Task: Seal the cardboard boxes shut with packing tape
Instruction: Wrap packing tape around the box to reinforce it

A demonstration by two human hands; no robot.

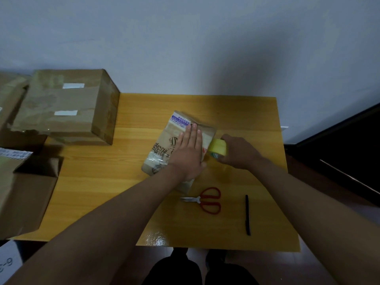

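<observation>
A small cardboard box [162,149] with black printing and a purple-and-white label lies in the middle of the wooden table [123,182]. My left hand [188,149] presses flat on its top, fingers straight. At the box's right edge my right hand [239,152] grips a yellow roll of packing tape [218,147]. Clear tape shines across the box's near left corner.
Red-handled scissors [205,200] and a black pen [247,214] lie near the front of the table. A large taped cardboard box [65,108] stands at the table's left back corner. An open carton [26,192] and more boxes sit at the left edge.
</observation>
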